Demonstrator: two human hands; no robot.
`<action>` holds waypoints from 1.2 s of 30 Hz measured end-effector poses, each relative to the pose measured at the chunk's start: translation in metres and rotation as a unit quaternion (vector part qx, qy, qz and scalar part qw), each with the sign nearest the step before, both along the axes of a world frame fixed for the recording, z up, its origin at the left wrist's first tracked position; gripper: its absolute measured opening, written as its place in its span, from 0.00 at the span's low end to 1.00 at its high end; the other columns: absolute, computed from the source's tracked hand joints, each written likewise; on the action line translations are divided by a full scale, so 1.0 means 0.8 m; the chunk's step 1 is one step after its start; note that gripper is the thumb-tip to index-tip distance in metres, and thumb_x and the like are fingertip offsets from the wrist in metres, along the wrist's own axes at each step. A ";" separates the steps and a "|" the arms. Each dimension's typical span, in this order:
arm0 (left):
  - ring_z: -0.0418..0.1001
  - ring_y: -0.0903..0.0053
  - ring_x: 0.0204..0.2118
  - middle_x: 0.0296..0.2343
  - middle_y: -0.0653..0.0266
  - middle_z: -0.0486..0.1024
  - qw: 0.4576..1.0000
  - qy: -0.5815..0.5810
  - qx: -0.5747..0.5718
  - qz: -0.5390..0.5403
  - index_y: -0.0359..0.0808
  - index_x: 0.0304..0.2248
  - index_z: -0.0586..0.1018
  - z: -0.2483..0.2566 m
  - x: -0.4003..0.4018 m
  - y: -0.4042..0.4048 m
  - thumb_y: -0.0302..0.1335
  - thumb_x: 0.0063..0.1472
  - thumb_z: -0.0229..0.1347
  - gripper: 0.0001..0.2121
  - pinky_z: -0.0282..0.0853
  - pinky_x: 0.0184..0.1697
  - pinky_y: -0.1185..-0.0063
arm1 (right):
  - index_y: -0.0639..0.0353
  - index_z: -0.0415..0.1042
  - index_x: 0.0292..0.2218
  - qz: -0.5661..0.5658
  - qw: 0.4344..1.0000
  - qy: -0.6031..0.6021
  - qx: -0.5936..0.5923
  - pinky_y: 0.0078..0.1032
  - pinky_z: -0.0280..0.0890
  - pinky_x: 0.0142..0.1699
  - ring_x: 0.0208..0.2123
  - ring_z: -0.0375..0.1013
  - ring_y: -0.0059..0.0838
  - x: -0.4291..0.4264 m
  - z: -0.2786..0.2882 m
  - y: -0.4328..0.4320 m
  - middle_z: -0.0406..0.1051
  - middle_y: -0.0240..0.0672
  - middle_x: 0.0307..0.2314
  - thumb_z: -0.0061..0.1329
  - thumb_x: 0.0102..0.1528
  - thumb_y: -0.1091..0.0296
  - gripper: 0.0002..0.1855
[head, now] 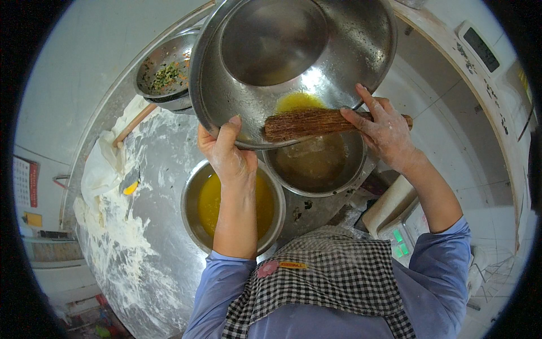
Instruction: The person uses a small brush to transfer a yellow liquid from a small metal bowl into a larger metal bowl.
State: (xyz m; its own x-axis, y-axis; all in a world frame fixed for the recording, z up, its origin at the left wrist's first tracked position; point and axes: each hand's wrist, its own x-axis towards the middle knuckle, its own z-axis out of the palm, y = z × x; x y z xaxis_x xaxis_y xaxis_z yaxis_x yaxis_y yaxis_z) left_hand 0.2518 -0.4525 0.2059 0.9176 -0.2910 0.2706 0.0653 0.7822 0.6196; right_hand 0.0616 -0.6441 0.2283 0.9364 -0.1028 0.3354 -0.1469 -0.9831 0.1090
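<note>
A large stainless steel basin (pixel 250 99) hangs tilted over the work surface, its inside facing me. My left hand (pixel 230 148) grips its near left rim, thumb inside. In my right hand (pixel 383 129) is a bundled-bristle whisk brush (pixel 311 123), lying across the basin's lower wall. Fingers of that hand also reach the basin's right rim. A pool of yellow liquid (pixel 300 101) sits just above the bristles. Below, partly behind the basin, stands a metal bowl of cloudy brownish liquid (pixel 317 165). Under my left forearm is a metal bowl of yellow liquid (pixel 207 199).
Flour (pixel 123 241) is spread over the metal table (pixel 169 178) at left. A rolling pin (pixel 135 123), white cloth (pixel 101 165) and yellow-tipped scraper (pixel 131 186) lie there. Bowls with chopped vegetables (pixel 165 78) are stacked behind. A digital scale (pixel 400 239) stands at right.
</note>
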 end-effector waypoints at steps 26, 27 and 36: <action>0.73 0.73 0.34 0.33 0.60 0.73 0.997 -0.051 0.008 0.050 0.32 0.35 0.72 0.004 -0.011 0.000 0.14 0.45 0.49 0.14 0.69 0.41 0.76 | 0.38 0.66 0.47 -0.020 1.000 -0.009 -0.014 0.30 0.66 0.41 0.40 0.64 0.39 0.008 -0.003 0.007 0.52 0.42 0.52 0.47 0.42 0.74 0.28; 0.73 0.72 0.34 0.33 0.60 0.73 0.997 -0.051 0.009 0.054 0.32 0.36 0.72 0.004 -0.011 0.000 0.14 0.45 0.49 0.14 0.69 0.41 0.76 | 0.39 0.67 0.46 -0.020 1.000 -0.013 -0.011 0.30 0.66 0.41 0.39 0.64 0.39 0.008 -0.003 0.007 0.53 0.42 0.52 0.47 0.42 0.73 0.28; 0.73 0.71 0.35 0.34 0.58 0.73 0.997 -0.047 0.003 0.057 0.31 0.37 0.71 0.007 -0.013 0.001 0.14 0.44 0.49 0.16 0.69 0.42 0.74 | 0.39 0.67 0.46 -0.004 0.999 -0.028 -0.037 0.29 0.67 0.40 0.38 0.64 0.38 0.010 0.001 0.004 0.54 0.43 0.51 0.48 0.42 0.72 0.27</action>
